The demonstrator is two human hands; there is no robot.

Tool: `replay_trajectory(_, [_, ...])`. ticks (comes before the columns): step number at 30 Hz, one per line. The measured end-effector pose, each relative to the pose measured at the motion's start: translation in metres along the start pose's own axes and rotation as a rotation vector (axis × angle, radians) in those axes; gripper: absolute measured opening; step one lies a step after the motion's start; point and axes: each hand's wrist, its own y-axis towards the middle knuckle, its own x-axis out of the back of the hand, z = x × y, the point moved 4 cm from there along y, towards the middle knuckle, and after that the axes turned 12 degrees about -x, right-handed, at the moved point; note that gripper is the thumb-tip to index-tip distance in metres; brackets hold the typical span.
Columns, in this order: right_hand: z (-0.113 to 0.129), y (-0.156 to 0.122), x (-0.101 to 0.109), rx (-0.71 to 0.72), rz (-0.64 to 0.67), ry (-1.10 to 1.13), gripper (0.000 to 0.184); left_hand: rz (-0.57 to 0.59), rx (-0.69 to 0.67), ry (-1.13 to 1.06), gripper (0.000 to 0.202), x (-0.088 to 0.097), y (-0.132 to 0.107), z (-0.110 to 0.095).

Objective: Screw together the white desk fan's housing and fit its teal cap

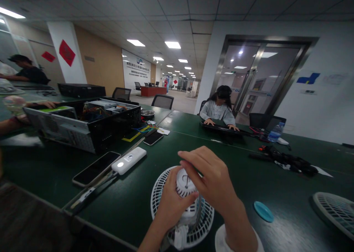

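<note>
A white fan (157,198) lies face down on the green table, its round grille under a motor housing with a slotted cap. My left hand (171,200) is wrapped around that motor housing, thumb across the near side. Over the cap hovers my right hand (211,171), its fingers stretched out to the left and nothing visible held in them. A thin bent metal piece (186,181) shows on top of the cap. Below my right forearm is a rounded white piece (220,239), partly hidden. To the right lies a small blue disc (263,212).
An opened computer case (116,123) stands left, a person's hand on it. Phones (95,169) and a white device with a cable (129,160) lie nearer. Another person (218,106) sits opposite, hands on a dark panel. A second grille (336,211) is at right, with a water bottle (276,132) beyond.
</note>
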Motion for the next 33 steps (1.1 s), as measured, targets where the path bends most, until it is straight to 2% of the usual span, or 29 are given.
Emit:
replay_trajectory(3, [-0.0027, 0.0002, -0.0008, -0.03, -0.03, -0.067, 0.021, 0.002, 0.002, -0.003, 0.06, -0.0002, 0.0003, -0.0012])
replay_trajectory(7, [-0.0035, -0.0008, -0.0004, -0.016, 0.033, 0.053, 0.034, -0.001, 0.012, -0.026, 0.059, 0.0001, 0.0011, -0.0035])
replay_trajectory(12, [-0.0042, 0.0016, -0.0028, -0.027, -0.021, -0.062, 0.02, 0.001, -0.004, 0.001, 0.058, 0.0004, 0.0008, -0.0033])
replay_trajectory(14, [-0.0049, 0.0022, -0.0026, -0.051, -0.041, -0.088, 0.021, 0.0, -0.01, 0.009, 0.058, 0.0007, 0.0005, -0.0033])
replay_trajectory(18, [-0.0041, 0.0007, 0.0013, -0.042, -0.008, 0.027, 0.03, 0.025, 0.013, -0.006, 0.058, 0.0002, 0.0002, -0.0045])
replay_trajectory(23, [-0.0034, 0.0021, 0.0024, -0.042, -0.069, -0.051, 0.016, 0.017, 0.025, 0.013, 0.057, 0.0008, 0.0003, -0.0042])
replay_trajectory(26, [-0.005, 0.0032, 0.0, -0.081, -0.061, -0.077, 0.023, 0.011, 0.014, 0.014, 0.057, 0.0009, 0.001, -0.0035])
replay_trajectory(29, [-0.0049, 0.0023, -0.0006, -0.069, -0.018, 0.018, 0.029, 0.022, 0.018, 0.004, 0.057, 0.0006, 0.0013, -0.0036])
replay_trajectory(33, [-0.0038, 0.002, 0.0001, -0.049, -0.046, -0.008, 0.018, 0.019, 0.033, 0.008, 0.057, 0.0013, 0.0008, -0.0037])
